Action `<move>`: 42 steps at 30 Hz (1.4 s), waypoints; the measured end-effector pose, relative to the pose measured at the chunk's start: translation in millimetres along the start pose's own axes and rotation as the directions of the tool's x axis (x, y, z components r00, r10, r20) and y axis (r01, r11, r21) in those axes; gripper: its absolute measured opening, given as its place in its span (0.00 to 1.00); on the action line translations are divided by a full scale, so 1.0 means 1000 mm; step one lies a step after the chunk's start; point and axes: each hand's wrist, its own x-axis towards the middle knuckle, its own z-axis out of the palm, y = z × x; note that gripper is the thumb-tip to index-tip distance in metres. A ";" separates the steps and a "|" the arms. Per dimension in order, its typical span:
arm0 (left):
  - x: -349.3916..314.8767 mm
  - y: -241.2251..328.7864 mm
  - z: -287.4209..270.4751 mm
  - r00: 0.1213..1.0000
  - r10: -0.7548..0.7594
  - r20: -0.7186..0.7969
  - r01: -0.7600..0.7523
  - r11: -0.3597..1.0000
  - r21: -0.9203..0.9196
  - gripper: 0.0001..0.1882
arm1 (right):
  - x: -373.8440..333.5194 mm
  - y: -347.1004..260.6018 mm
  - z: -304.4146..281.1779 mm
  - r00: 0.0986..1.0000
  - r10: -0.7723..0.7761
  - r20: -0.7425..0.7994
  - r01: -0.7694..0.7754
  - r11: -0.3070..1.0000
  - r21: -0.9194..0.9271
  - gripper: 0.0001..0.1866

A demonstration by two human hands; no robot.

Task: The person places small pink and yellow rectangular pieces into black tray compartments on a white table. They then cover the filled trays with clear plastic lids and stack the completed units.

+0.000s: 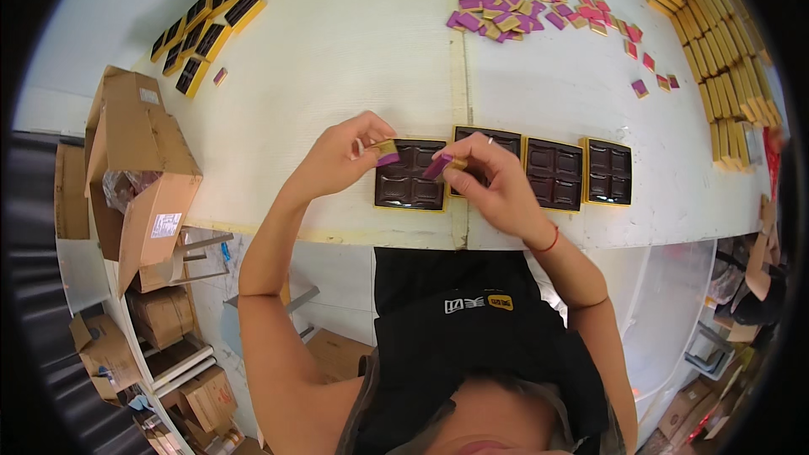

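Note:
My left hand [337, 158] pinches a small purple-and-gold wrapped square [386, 152] at the upper left corner of a gold-edged box [409, 193] with a dark brown compartment tray. Over that box's right side, my right hand [499, 188] grips another purple-and-gold square [436, 167], tilted between thumb and fingers. The tray's visible compartments hold nothing. To the right stand three more boxes of the same kind: one partly hidden behind my right hand [489, 136], a second box [554, 173] and a third box [608, 170].
Loose purple squares [497, 13] and red-pink squares [594, 11] lie at the far right of the white table [320, 50]. More tray boxes [202, 42] stand far left, with a lone square [220, 76] nearby. Gold boxes [725, 50] are stacked right; a cardboard carton [152, 168] is left.

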 end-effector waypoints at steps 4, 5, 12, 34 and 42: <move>0.002 -0.007 0.014 0.990 0.140 0.022 -0.141 0.988 0.060 0.14 | -0.006 -0.009 0.027 0.998 -0.051 -0.045 0.037 0.961 -0.273 0.18; 0.004 -0.008 0.017 0.988 0.152 0.014 -0.153 0.987 0.056 0.14 | -0.009 0.000 0.034 0.994 -0.044 -0.098 0.021 0.973 -0.231 0.16; -0.017 -0.003 0.039 0.947 0.269 -0.175 -0.170 0.883 0.437 0.22 | -0.016 0.006 0.031 0.984 -0.132 -0.123 0.040 0.826 -0.563 0.10; -0.042 -0.025 0.070 0.940 0.270 -0.208 -0.161 0.890 0.427 0.48 | 0.010 0.001 0.014 0.943 -0.122 0.310 0.303 0.701 -0.646 0.14; -0.042 -0.025 0.071 0.936 0.266 -0.231 -0.150 0.894 0.422 0.48 | -0.008 0.018 0.006 0.921 -0.165 0.353 0.383 0.551 -0.741 0.18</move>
